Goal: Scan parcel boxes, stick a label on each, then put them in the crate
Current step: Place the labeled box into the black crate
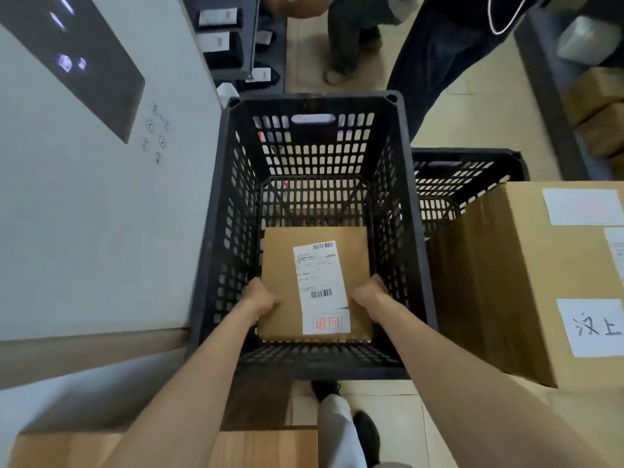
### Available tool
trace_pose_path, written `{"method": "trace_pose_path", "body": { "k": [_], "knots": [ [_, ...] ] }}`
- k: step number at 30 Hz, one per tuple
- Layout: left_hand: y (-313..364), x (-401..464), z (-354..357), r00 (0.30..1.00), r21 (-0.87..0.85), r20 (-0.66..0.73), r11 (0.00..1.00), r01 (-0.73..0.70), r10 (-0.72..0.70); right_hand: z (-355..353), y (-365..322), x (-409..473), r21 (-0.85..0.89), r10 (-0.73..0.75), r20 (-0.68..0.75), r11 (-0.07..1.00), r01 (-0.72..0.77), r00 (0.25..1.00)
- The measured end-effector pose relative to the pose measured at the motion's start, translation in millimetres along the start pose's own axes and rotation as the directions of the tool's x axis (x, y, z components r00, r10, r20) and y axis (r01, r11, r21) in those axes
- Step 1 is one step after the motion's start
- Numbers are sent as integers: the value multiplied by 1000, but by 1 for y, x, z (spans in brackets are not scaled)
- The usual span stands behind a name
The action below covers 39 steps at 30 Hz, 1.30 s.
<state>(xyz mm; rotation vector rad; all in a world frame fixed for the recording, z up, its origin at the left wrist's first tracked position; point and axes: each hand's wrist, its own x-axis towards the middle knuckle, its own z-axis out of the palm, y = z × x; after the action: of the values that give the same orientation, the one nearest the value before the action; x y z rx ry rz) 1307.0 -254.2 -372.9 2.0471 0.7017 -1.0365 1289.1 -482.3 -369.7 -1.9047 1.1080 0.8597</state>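
We hold the box low inside the black crate, near its front wall. Our left hand grips its left edge and our right hand its right edge, fingers curled under (fingertips hidden). A white label faces up on the box

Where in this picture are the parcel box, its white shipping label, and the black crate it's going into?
parcel box (280,265): head view, bare brown cardboard on its top face.
shipping label (319,282): head view, middle of the white sheet.
black crate (314,99): head view, far top rim.
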Motion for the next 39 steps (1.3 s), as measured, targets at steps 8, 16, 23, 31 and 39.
{"method": "trace_pose_path", "body": {
  "k": [8,16,23,31,39],
  "knots": [
    [40,-43,-24,954,137,-125,957,-255,273,-34,-33,-47,-151,-432,33,889,432,901],
    [84,-176,-60,719,580,-328,732,-359,613,-99,-73,-153,-534,-879,125,331,778,459],
    [19,-311,-49,605,597,-527,767,-236,597,-99,-49,-247,-553,-942,328,-136,822,65],
    [-141,-464,7,484,425,-803,904,55,348,-41,36,-365,-412,-757,605,-562,717,-247],
    [-296,-610,75,310,91,-951,956,279,0,27,146,-490,-169,-504,736,-784,597,-453]
  ]
}}
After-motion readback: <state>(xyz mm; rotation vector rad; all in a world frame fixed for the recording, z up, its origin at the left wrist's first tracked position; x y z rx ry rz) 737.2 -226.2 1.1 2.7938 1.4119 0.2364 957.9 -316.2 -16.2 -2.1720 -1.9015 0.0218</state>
